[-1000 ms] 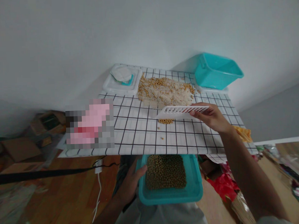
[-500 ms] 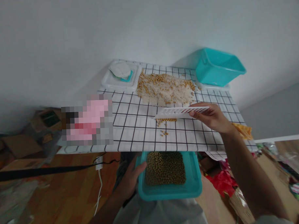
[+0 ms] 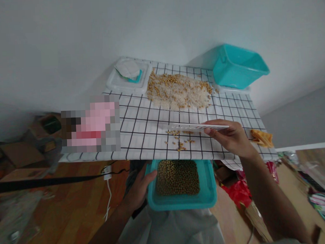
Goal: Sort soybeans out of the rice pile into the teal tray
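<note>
My right hand pinches the right end of a thin white slotted plastic panel, seen nearly edge-on just over the table. Loose soybeans lie scattered between the panel and the table's front edge. Below that edge, my left hand grips the left side of a teal plastic box, its thumb over the rim. Many soybeans fill the bottom of this box. Farther back, a spread pile of rice mixed with soybeans covers part of the checked tablecloth.
Back right, a second teal box stands on a clear lid. At the back left lies another clear lid with a whitish item on it. A yellow cloth rests near the right edge. A blurred pink object sits at left.
The slotted panel has come closer to the front edge and tilted flatter in my right hand. More soybeans lie scattered before it. My left hand still grips the box.
</note>
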The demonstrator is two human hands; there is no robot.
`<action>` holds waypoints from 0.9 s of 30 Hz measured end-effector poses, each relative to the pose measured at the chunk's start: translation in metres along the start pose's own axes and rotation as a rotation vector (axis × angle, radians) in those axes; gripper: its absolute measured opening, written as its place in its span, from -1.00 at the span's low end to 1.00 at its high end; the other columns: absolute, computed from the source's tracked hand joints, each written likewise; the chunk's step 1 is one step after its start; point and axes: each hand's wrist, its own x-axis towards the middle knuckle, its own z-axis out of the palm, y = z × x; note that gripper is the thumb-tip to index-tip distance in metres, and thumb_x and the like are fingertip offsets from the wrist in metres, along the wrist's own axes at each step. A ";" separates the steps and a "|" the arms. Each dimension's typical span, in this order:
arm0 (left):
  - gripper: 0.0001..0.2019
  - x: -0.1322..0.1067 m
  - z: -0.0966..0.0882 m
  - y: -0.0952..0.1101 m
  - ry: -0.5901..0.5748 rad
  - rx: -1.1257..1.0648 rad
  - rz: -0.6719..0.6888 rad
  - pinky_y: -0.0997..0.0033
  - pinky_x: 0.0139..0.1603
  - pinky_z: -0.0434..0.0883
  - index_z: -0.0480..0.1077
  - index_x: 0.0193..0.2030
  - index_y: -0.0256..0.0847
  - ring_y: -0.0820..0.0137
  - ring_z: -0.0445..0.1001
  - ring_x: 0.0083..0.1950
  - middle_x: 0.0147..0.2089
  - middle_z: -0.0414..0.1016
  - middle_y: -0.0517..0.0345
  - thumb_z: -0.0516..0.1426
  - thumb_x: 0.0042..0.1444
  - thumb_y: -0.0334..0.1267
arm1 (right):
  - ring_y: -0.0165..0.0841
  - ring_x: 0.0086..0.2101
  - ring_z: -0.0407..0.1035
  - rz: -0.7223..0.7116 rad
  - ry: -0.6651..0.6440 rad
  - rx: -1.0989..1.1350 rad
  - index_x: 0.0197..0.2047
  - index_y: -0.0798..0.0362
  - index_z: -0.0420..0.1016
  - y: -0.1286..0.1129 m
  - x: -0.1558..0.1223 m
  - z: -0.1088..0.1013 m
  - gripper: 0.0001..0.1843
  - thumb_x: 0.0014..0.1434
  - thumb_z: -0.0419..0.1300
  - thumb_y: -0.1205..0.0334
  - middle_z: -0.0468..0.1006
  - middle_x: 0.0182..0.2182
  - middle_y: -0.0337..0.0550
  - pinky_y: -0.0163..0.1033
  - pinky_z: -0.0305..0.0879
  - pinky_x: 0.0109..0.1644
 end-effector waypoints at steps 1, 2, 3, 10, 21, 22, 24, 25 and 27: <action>-0.39 0.000 0.001 0.001 0.004 -0.012 -0.007 0.08 0.26 0.43 0.26 0.40 -0.05 0.01 0.43 0.31 0.31 0.47 0.01 0.21 0.24 -0.04 | -0.34 -0.17 0.60 0.006 0.001 -0.006 -0.01 -0.25 0.67 -0.003 -0.003 0.002 -0.75 0.25 0.33 0.23 0.71 -0.11 -0.30 -0.20 0.54 -0.10; -0.40 0.000 0.001 0.001 0.009 -0.018 -0.010 0.08 0.25 0.43 0.27 0.39 -0.05 0.00 0.43 0.31 0.30 0.48 0.01 0.22 0.23 -0.04 | -0.32 -0.16 0.60 0.007 0.006 -0.010 -0.01 -0.26 0.67 -0.007 -0.007 0.004 -0.75 0.26 0.33 0.23 0.71 -0.10 -0.30 -0.17 0.55 -0.06; -0.39 0.000 0.001 0.000 0.013 -0.020 -0.011 0.08 0.25 0.44 0.29 0.39 -0.05 -0.01 0.44 0.30 0.28 0.49 0.01 0.23 0.22 -0.04 | -0.31 -0.14 0.60 0.008 0.011 -0.013 -0.01 -0.26 0.67 -0.010 -0.011 0.006 -0.74 0.26 0.33 0.23 0.71 -0.09 -0.29 -0.14 0.55 -0.02; -0.36 0.004 -0.005 -0.007 0.059 -0.038 -0.036 0.11 0.21 0.45 0.27 0.39 -0.05 0.00 0.49 0.25 0.24 0.54 0.03 0.25 0.19 -0.05 | -0.27 0.05 0.55 0.017 -0.005 0.020 0.08 -0.24 0.62 -0.024 -0.041 0.022 -0.66 0.34 0.20 0.31 0.66 0.04 -0.29 -0.03 0.49 0.19; -0.34 0.004 0.002 -0.002 0.064 -0.046 -0.027 0.08 0.26 0.43 0.27 0.39 -0.06 0.01 0.47 0.29 0.25 0.53 0.03 0.27 0.17 -0.04 | -0.20 -0.10 0.61 0.115 0.435 -0.068 0.01 -0.27 0.66 -0.023 -0.053 0.019 -0.72 0.26 0.33 0.21 0.70 -0.08 -0.27 0.00 0.57 0.06; -0.34 0.005 0.001 -0.003 0.064 -0.050 -0.029 0.09 0.27 0.43 0.27 0.39 -0.05 0.01 0.47 0.28 0.26 0.52 0.03 0.27 0.17 -0.05 | -0.20 -0.12 0.61 0.139 0.443 -0.076 0.02 -0.26 0.65 -0.021 -0.054 0.018 -0.72 0.25 0.33 0.20 0.71 -0.08 -0.26 0.00 0.59 0.03; -0.34 0.006 -0.001 -0.006 0.060 -0.067 -0.037 0.08 0.26 0.44 0.26 0.40 -0.05 0.02 0.48 0.27 0.26 0.52 0.03 0.27 0.17 -0.05 | -0.20 -0.14 0.62 0.168 0.432 -0.093 0.03 -0.27 0.65 -0.018 -0.057 0.019 -0.71 0.25 0.34 0.18 0.71 -0.09 -0.28 -0.01 0.60 0.00; -0.33 0.006 -0.002 -0.007 0.059 -0.078 -0.042 0.08 0.26 0.44 0.25 0.41 -0.04 0.02 0.50 0.26 0.26 0.52 0.04 0.27 0.18 -0.05 | -0.20 -0.13 0.62 0.172 0.423 -0.099 0.03 -0.28 0.65 -0.018 -0.058 0.021 -0.71 0.25 0.34 0.18 0.71 -0.08 -0.29 0.00 0.59 0.01; -0.32 0.007 -0.003 -0.008 0.062 -0.087 -0.046 0.09 0.24 0.45 0.25 0.42 -0.02 0.02 0.53 0.22 0.24 0.54 0.05 0.28 0.17 -0.05 | -0.18 -0.10 0.61 0.162 0.397 -0.102 0.04 -0.31 0.64 -0.018 -0.060 0.026 -0.70 0.25 0.33 0.18 0.70 -0.08 -0.31 0.04 0.57 0.06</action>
